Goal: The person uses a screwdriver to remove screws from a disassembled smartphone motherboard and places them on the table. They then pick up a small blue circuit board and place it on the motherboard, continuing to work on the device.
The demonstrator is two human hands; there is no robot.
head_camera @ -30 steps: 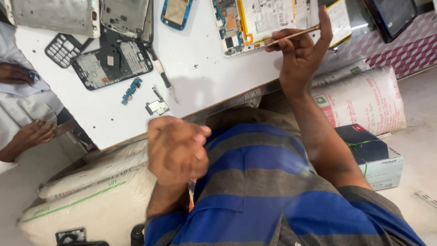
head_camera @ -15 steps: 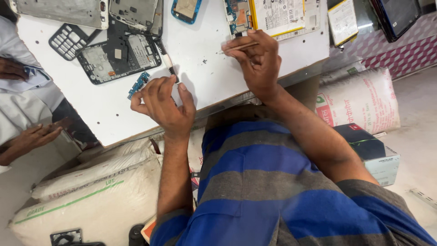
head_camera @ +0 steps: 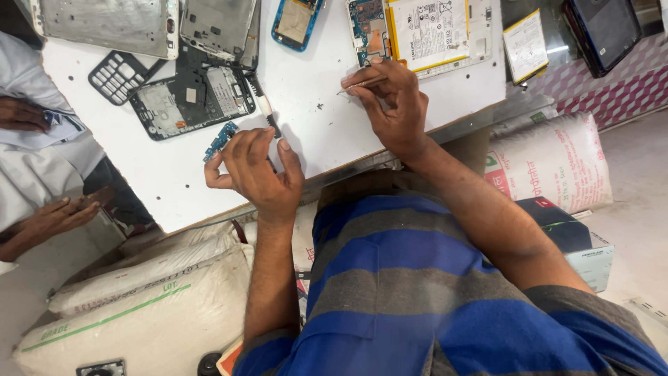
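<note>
Both hands at work on the white tabletop [head_camera: 313, 132].
My left hand [head_camera: 257, 174] pinches a small blue circuit board [head_camera: 220, 139] near the table's front edge; my right hand [head_camera: 393, 104] grips thin metal tweezers [head_camera: 362, 83] beside an opened phone with a white battery [head_camera: 428, 31]. Black phone frame [head_camera: 191, 101] lies just beyond.
</note>
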